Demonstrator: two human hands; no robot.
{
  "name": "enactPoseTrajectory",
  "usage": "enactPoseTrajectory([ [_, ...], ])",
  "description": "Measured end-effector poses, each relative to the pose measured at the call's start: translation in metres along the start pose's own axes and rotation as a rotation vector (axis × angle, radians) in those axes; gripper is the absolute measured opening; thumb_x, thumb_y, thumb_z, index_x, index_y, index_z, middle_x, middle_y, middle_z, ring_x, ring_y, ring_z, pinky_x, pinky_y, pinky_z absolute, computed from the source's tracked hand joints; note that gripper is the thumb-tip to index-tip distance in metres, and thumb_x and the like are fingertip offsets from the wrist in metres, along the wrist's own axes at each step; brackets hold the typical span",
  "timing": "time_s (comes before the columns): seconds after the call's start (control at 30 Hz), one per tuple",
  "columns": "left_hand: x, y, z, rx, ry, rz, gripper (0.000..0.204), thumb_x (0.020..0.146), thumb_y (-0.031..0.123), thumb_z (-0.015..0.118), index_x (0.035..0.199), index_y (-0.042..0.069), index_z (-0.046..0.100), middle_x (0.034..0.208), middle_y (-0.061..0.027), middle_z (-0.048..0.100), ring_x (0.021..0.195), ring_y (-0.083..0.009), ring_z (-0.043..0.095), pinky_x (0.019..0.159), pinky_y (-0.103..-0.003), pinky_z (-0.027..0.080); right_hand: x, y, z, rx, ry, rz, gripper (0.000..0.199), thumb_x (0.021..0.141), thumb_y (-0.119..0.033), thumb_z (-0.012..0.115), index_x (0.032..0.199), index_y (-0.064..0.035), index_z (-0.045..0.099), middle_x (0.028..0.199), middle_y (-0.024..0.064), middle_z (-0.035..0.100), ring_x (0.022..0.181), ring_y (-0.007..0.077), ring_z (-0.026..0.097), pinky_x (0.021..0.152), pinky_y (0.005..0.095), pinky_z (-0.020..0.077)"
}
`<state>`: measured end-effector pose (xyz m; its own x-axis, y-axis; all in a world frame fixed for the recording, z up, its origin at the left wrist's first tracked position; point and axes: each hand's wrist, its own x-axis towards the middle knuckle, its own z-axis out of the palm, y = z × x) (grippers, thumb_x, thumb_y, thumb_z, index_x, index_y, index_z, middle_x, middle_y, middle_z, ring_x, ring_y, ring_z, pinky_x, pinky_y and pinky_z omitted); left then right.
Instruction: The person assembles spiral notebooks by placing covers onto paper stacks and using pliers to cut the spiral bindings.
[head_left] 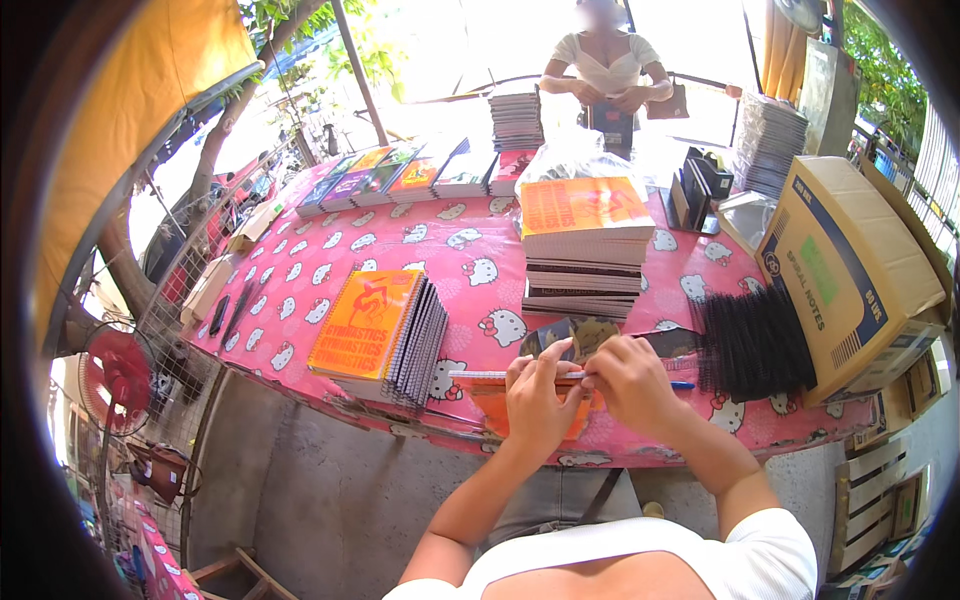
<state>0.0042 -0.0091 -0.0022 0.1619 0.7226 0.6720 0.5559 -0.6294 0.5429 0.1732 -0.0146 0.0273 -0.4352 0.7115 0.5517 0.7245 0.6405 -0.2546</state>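
Near the table's front edge, an orange-covered notebook (487, 402) stands tilted, its white page edge facing up. My left hand (540, 405) grips it around the page edge, with the index finger raised and bent. Close beside it, my right hand (632, 385) is pinched at the right end of the same edge; what sits between its fingertips is too small to make out. A blue pen (683, 386) lies just right of my right hand. Behind my hands is a dark, patterned cover or sheet (590, 330), partly hidden by my fingers.
A heap of black spiral coils (755, 345) lies right, against a cardboard box (845, 285). Stacks of spiral notebooks (365, 325) and unbound books (585, 245) stand left and ahead. More books (415, 180) line the far edge of the pink tablecloth (460, 275). Another person (605, 75) stands opposite.
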Motion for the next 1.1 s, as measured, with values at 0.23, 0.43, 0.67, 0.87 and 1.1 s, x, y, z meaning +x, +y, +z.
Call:
enactPoseTrajectory([
  [0.23,0.002,-0.008,-0.022,0.291,-0.004,0.09,0.042,0.066,0.016,0.079,0.105,0.012,0.064,0.087,-0.0015,0.066,0.089,-0.0213,0.06,0.103,-0.043,0.03,0.052,0.074,-0.016,0.1,-0.449,0.053,0.043,0.086,-0.037,0.063,0.111,-0.003,0.057,0.103,0.0188,0.063,0.1,0.0353,0.06,0.083,0.0429,0.0486],
  [0.43,0.003,-0.019,-0.013,0.162,0.064,0.147,0.036,0.066,0.021,0.08,0.097,0.013,0.065,0.081,-0.0003,0.062,0.083,-0.0209,0.057,0.094,-0.042,0.035,0.017,0.135,0.088,-0.237,-0.578,-0.092,0.038,0.082,-0.033,0.064,0.1,-0.0005,0.055,0.1,0.0199,0.061,0.094,0.0353,0.062,0.073,0.0455,0.0507],
  [0.67,-0.002,-0.015,-0.019,0.2,0.072,0.071,0.027,0.064,0.024,0.081,0.08,0.012,0.063,0.077,-0.0015,0.062,0.077,-0.0219,0.056,0.086,-0.038,0.036,0.017,0.097,0.047,0.733,-0.114,0.326,0.043,0.072,-0.018,0.074,0.108,-0.0029,0.056,0.097,0.0194,0.065,0.088,0.0282,0.066,0.072,0.0404,0.0532],
  [0.87,0.004,-0.019,-0.011,0.118,0.098,0.085,0.026,0.063,0.023,0.082,0.079,0.011,0.064,0.073,-0.0006,0.064,0.073,-0.022,0.058,0.084,-0.038,0.037,0.027,0.102,0.004,0.32,-0.114,0.213,0.048,0.063,-0.005,0.077,0.107,-0.0002,0.058,0.089,0.0065,0.065,0.074,0.0102,0.058,0.069,0.0259,0.0482],
  [1.1,0.009,-0.024,-0.021,0.058,0.031,0.051,0.034,0.062,0.025,0.083,0.085,0.009,0.064,0.078,-0.0034,0.066,0.077,-0.0221,0.06,0.085,-0.034,0.038,0.026,0.087,-0.002,0.812,-0.209,0.209,0.045,0.068,-0.002,0.073,0.111,-0.0001,0.062,0.103,0.0099,0.067,0.091,0.0196,0.065,0.082,0.0325,0.0519],
])
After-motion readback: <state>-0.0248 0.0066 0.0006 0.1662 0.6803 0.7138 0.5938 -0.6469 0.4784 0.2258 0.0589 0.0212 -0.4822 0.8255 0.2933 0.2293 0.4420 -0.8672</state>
